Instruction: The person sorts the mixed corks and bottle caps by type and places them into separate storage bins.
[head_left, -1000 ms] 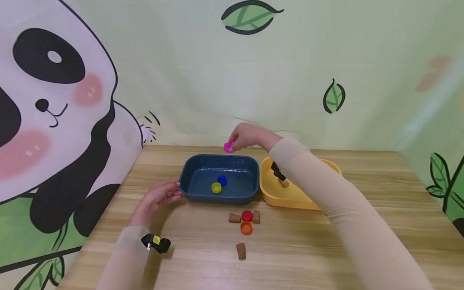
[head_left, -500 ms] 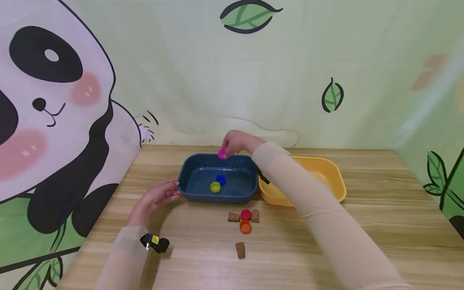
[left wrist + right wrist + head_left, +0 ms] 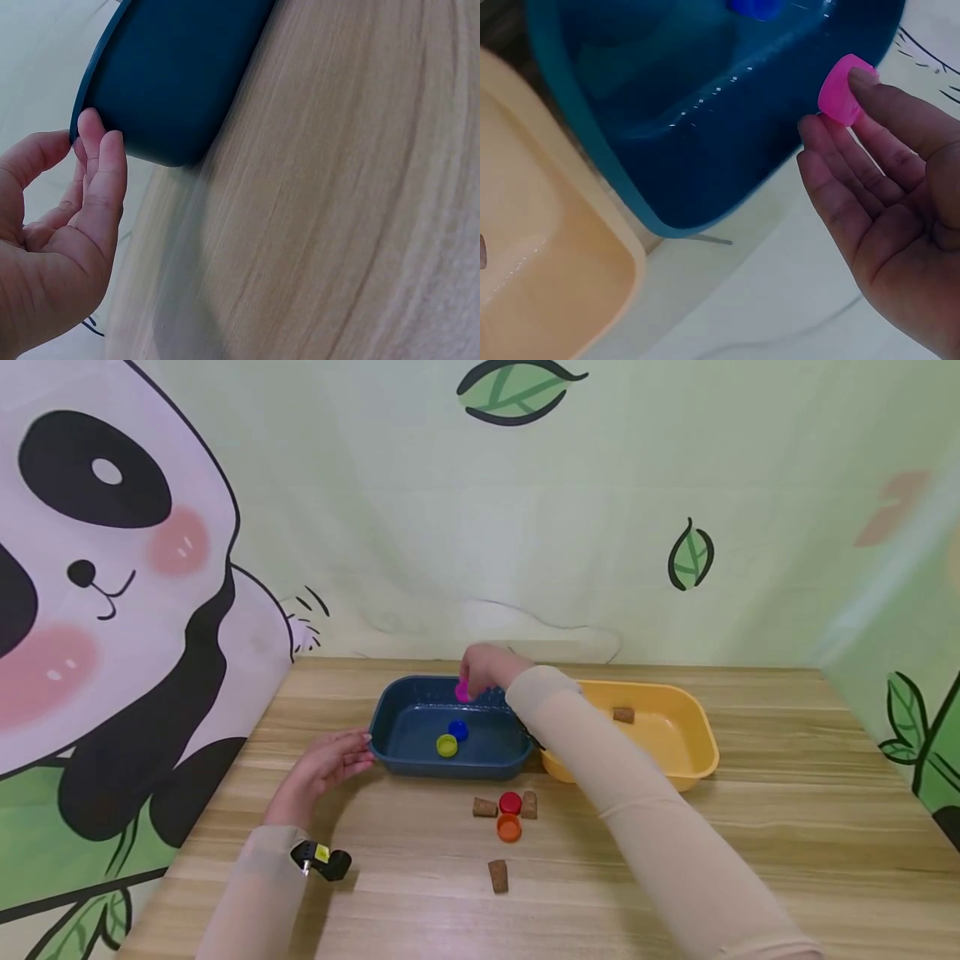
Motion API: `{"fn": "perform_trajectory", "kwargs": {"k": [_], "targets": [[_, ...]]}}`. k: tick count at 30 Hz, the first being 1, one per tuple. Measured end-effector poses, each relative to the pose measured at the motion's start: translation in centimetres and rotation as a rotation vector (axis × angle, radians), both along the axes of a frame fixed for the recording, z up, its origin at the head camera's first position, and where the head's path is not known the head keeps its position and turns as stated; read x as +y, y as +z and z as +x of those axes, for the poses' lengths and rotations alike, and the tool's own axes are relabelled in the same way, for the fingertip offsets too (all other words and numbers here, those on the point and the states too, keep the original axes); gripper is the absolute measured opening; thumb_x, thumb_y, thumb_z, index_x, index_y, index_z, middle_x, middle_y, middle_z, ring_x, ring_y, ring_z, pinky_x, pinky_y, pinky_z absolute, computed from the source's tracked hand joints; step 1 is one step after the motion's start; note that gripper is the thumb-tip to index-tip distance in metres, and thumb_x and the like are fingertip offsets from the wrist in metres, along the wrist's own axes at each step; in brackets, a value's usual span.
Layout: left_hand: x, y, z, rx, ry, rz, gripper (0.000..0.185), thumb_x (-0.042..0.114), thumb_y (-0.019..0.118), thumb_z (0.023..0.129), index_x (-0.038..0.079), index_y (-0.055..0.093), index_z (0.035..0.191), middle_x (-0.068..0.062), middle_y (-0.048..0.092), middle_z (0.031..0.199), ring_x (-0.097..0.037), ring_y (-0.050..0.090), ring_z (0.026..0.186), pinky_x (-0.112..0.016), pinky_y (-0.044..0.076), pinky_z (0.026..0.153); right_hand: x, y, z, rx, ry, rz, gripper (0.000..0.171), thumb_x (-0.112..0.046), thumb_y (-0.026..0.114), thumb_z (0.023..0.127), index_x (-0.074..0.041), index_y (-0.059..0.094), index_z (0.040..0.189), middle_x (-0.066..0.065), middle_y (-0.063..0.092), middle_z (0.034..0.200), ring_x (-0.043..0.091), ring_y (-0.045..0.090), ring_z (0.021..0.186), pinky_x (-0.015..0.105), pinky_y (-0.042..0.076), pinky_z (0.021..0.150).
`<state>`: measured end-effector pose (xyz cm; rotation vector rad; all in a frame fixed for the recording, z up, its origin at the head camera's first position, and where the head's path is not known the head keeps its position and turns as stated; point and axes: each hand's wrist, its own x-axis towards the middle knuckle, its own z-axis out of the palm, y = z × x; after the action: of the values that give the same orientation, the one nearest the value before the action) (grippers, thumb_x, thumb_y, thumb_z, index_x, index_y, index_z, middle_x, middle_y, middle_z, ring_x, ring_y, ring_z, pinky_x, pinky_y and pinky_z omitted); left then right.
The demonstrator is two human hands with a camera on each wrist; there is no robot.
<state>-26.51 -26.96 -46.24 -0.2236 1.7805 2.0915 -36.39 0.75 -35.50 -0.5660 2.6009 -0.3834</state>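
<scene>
The right hand point(image 3: 487, 667) pinches a pink cap point(image 3: 462, 691) over the blue tray point(image 3: 397, 706), seemingly at its twelve o'clock rim; the tray holds blue and yellow caps. The left hand point(image 3: 322, 768), fingers relaxed, touches the tray's nine o'clock side.

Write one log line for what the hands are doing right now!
right hand: pinches pink cap over blue tray | left hand: fingertips touch blue tray's outer wall | in tray: blue cap, yellow-green cap

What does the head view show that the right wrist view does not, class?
Head only: corks and red cap on the table, the left hand at the bin's end.
Right wrist only: right hand's fingertips pinching the pink cap, close up.
Both: blue bin, yellow bin, pink cap.
</scene>
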Motion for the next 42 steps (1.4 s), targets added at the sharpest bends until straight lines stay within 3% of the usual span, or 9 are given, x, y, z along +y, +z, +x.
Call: {"fn": "perform_trajectory", "kwargs": {"k": [8, 14, 21, 23, 27, 31, 34, 39, 42], "targets": [[-0.2, 0.1, -0.1, 0.003, -0.007, -0.003, 0.014, 0.006, 0.049, 0.106, 0.01, 0.061, 0.104, 0.005, 0.072, 0.078, -0.005, 0.071, 0.073, -0.018, 0.063, 0.074, -0.5, -1.6, 0.0, 0.06, 0.064, 0.093, 0.026, -0.008, 0.072, 0.092, -0.005, 0.072, 0.119, 0.01, 0.073, 0.122, 0.02, 0.062, 0.102, 0.036, 0.058, 0.098], [-0.2, 0.0, 0.0, 0.002, -0.011, 0.005, 0.013, 0.005, 0.049, 0.106, 0.011, 0.061, 0.103, 0.005, 0.072, 0.077, -0.005, 0.071, 0.072, -0.018, 0.063, 0.073, -0.9, -2.2, -0.1, 0.032, 0.065, 0.109, 0.028, -0.006, 0.073, 0.092, -0.004, 0.071, 0.12, 0.012, 0.072, 0.124, 0.024, 0.067, 0.113, 0.037, 0.058, 0.101], [-0.3, 0.0, 0.0, 0.004, -0.003, -0.014, 0.016, 0.005, 0.049, 0.106, 0.001, 0.054, 0.12, 0.005, 0.072, 0.078, -0.004, 0.071, 0.073, -0.018, 0.063, 0.075, -1.9, -4.0, -2.1, -0.026, 0.053, 0.192, 0.028, -0.004, 0.074, 0.089, -0.005, 0.072, 0.117, 0.009, 0.074, 0.113, 0.019, 0.064, 0.099, 0.033, 0.058, 0.097], [-0.3, 0.0, 0.0, 0.006, -0.001, -0.02, 0.019, 0.006, 0.049, 0.106, -0.001, 0.053, 0.123, 0.005, 0.072, 0.079, -0.004, 0.071, 0.074, -0.018, 0.063, 0.075, -2.0, -5.7, -3.8, -0.032, 0.069, 0.199, 0.019, -0.005, 0.074, 0.088, -0.007, 0.075, 0.107, 0.007, 0.074, 0.102, 0.019, 0.063, 0.09, 0.031, 0.059, 0.086], [-0.3, -0.1, 0.0, 0.015, -0.009, -0.031, 0.023, 0.007, 0.049, 0.107, -0.002, 0.053, 0.127, 0.006, 0.072, 0.08, -0.004, 0.07, 0.075, -0.018, 0.063, 0.075, -2.0, -6.8, -4.5, -0.043, 0.019, 0.19, 0.006, -0.004, 0.072, 0.087, -0.006, 0.075, 0.091, 0.008, 0.07, 0.091, 0.022, 0.061, 0.08, 0.029, 0.055, 0.07], [-0.2, -0.2, -0.1, 0.015, -0.008, -0.046, 0.028, 0.007, 0.048, 0.107, -0.005, 0.05, 0.132, 0.007, 0.072, 0.08, -0.004, 0.07, 0.075, -0.018, 0.063, 0.076, -1.8, -5.8, -2.8, -0.037, -0.069, 0.186, 0.01, -0.003, 0.073, 0.089, -0.006, 0.075, 0.099, 0.007, 0.071, 0.098, 0.021, 0.059, 0.081, 0.028, 0.054, 0.069], [-0.1, -0.2, 0.0, 0.012, -0.004, -0.056, 0.031, 0.008, 0.049, 0.107, -0.006, 0.048, 0.135, 0.007, 0.072, 0.081, -0.004, 0.07, 0.075, -0.018, 0.063, 0.077, -1.8, -5.4, -2.0, -0.029, -0.065, 0.2, 0.017, -0.004, 0.075, 0.09, -0.005, 0.074, 0.106, 0.008, 0.071, 0.107, 0.02, 0.058, 0.086, 0.027, 0.055, 0.073], [0.0, -0.1, 0.1, 0.022, 0.002, -0.057, 0.025, 0.007, 0.049, 0.106, -0.004, 0.05, 0.128, 0.007, 0.072, 0.079, -0.003, 0.07, 0.074, -0.017, 0.062, 0.074, -1.7, -5.0, -1.4, -0.029, -0.043, 0.224, 0.02, -0.007, 0.072, 0.093, -0.003, 0.073, 0.112, 0.01, 0.069, 0.112, 0.02, 0.055, 0.087, 0.024, 0.048, 0.069], [0.0, 0.0, 0.1, 0.027, 0.003, -0.056, 0.03, 0.006, 0.048, 0.106, -0.008, 0.047, 0.133, 0.007, 0.072, 0.078, -0.002, 0.07, 0.073, -0.016, 0.062, 0.073, -1.5, -4.6, -1.0, -0.041, -0.056, 0.228, 0.022, -0.006, 0.071, 0.093, -0.003, 0.071, 0.115, 0.009, 0.067, 0.118, 0.021, 0.053, 0.091, 0.025, 0.046, 0.07]]}}
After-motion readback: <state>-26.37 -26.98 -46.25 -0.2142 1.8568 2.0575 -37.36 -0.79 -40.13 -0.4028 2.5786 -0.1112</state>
